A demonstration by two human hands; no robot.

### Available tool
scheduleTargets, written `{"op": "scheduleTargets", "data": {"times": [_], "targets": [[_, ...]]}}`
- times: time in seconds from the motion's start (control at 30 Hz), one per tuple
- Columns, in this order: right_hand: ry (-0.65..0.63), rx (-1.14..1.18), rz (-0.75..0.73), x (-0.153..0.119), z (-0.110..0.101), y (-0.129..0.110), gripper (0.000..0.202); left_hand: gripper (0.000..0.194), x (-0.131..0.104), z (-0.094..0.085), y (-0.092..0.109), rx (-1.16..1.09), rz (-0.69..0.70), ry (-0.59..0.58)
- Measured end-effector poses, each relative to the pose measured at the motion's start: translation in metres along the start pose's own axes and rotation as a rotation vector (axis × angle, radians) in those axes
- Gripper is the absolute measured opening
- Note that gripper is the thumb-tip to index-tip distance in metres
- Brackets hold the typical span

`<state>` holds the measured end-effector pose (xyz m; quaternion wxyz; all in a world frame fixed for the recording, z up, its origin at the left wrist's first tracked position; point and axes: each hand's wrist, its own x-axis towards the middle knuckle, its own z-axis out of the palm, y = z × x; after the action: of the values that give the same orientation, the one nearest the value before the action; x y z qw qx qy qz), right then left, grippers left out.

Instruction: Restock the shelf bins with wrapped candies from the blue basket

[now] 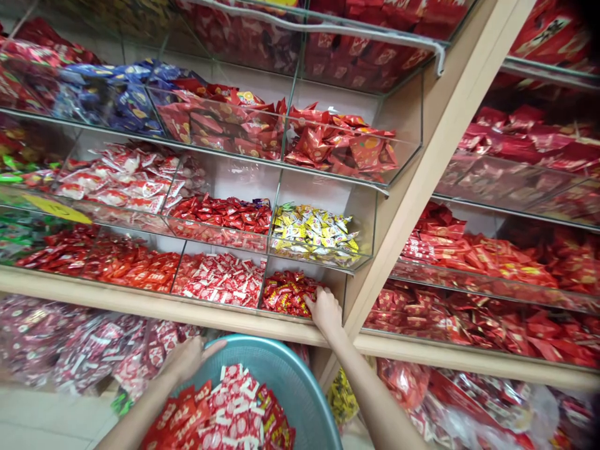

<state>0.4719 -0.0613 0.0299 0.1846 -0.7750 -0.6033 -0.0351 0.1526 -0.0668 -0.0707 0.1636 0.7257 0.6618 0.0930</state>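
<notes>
My left hand (190, 356) grips the rim of a teal plastic basket (307, 394), its thumb lying along the edge. Inside the basket are orange-red packets (180, 415), red-and-white wrapped candies (234, 406) and darker red-and-yellow ones (279, 425), in separate heaps. My right hand (325, 310) reaches over the front of a clear bin on the lowest shelf row. Its curled fingers touch the red-and-yellow wrapped candies (288, 294) there, with the fingertips partly hidden among them.
Left of that bin lie red-and-white candies (222, 278); yellow-and-white ones (314, 228) lie above. A slanting wooden post (422, 187) divides the shelves at right. Bagged sweets (98, 350) sit below the wooden ledge (140, 303). A metal hook (439, 59) juts out above.
</notes>
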Motion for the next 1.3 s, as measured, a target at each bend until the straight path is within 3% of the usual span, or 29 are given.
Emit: {"op": "scheduleTargets", "data": {"times": [0.17,0.63,0.87,1.0,1.07,1.17,1.3], "targets": [[-0.028,0.046,0.068,-0.002,0.002,0.0,0.033,0.079,0.0,-0.001,0.002,-0.002,-0.047,-0.025],[-0.032,0.169,0.051,0.003,0.008,0.006,0.026,0.069,-0.001,-0.005,0.005,0.013,-0.058,-0.04],[0.123,0.369,-0.129,-0.002,0.005,0.014,0.025,0.072,-0.005,-0.003,0.002,0.001,-0.083,-0.034],[0.22,0.488,-0.225,-0.041,0.0,0.009,0.029,0.075,-0.005,-0.002,0.001,0.013,-0.082,-0.036],[0.149,0.491,-0.285,-0.072,0.004,0.002,0.029,0.076,-0.004,-0.002,0.002,0.018,-0.084,-0.038],[-0.121,0.342,-0.366,-0.116,0.021,-0.01,0.02,0.076,-0.003,-0.001,0.002,0.029,-0.102,-0.04],[-0.412,0.078,-0.313,-0.144,0.046,-0.02,0.021,0.074,-0.004,-0.001,0.001,0.03,-0.102,-0.038]]}}
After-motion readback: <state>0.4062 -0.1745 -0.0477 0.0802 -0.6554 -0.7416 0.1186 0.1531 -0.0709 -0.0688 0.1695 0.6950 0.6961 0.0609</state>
